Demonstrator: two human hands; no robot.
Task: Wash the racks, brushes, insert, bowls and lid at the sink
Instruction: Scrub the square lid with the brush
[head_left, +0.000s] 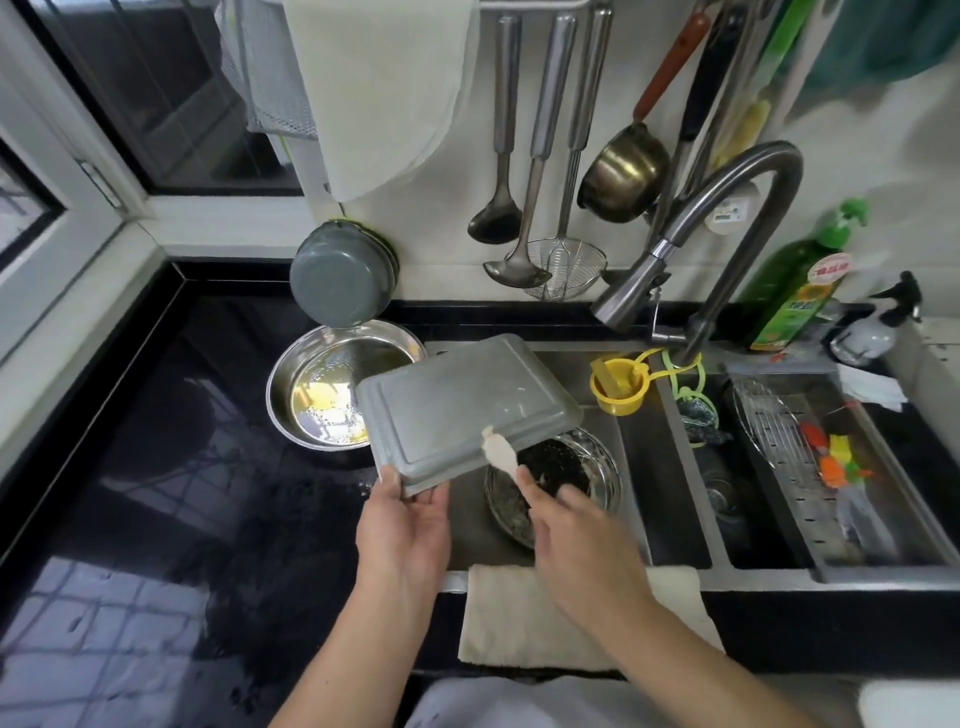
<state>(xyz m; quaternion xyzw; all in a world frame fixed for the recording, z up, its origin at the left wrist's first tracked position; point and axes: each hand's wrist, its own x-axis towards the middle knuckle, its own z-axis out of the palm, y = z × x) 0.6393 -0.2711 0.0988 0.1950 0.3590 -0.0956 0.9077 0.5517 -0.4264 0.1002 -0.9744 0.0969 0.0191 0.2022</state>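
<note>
Kitchen sink: grey lid held over it.
Left hand fingers grip the lid's near corner; right hand fingers pinch a pale scrubber against its edge.

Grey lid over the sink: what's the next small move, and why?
Probably swing the grey lid right, under the faucet. The left hand grips its near corner, the right hand holds a pale scrubber against its edge, and no water is visibly running.
</note>
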